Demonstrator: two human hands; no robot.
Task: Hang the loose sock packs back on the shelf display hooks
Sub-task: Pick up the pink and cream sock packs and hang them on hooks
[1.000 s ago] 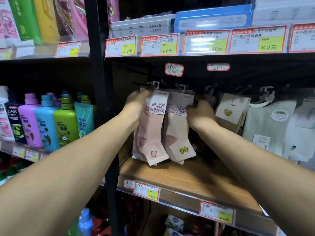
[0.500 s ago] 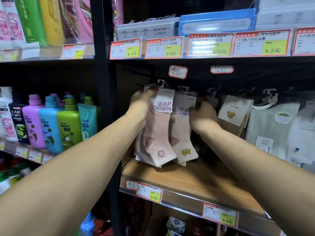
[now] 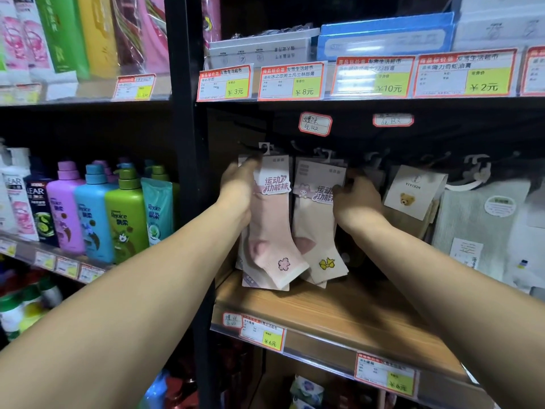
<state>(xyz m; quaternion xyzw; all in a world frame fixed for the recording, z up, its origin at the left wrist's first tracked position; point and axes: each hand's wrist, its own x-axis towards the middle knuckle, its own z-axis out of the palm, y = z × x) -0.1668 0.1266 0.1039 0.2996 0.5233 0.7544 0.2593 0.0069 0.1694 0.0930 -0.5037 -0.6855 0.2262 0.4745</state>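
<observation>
Left hand: fingers closed around the left edge of the pale pink sock pack with a flower motif, thumb at its card header.
Right hand: pinching the right edge of the cream sock pack with a yellow bow.
Packs: side by side, hanging under the black display hooks, toes just above the wooden shelf board.
Neighbours: bear-label sock card to the right.

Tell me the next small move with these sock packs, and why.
Probably nudge the pink pack up and back so its hanger tab seats on the hook. The left hand holds the pack's edge with the tab right at the hook, while the right hand steadies the cream pack beside it.
</observation>
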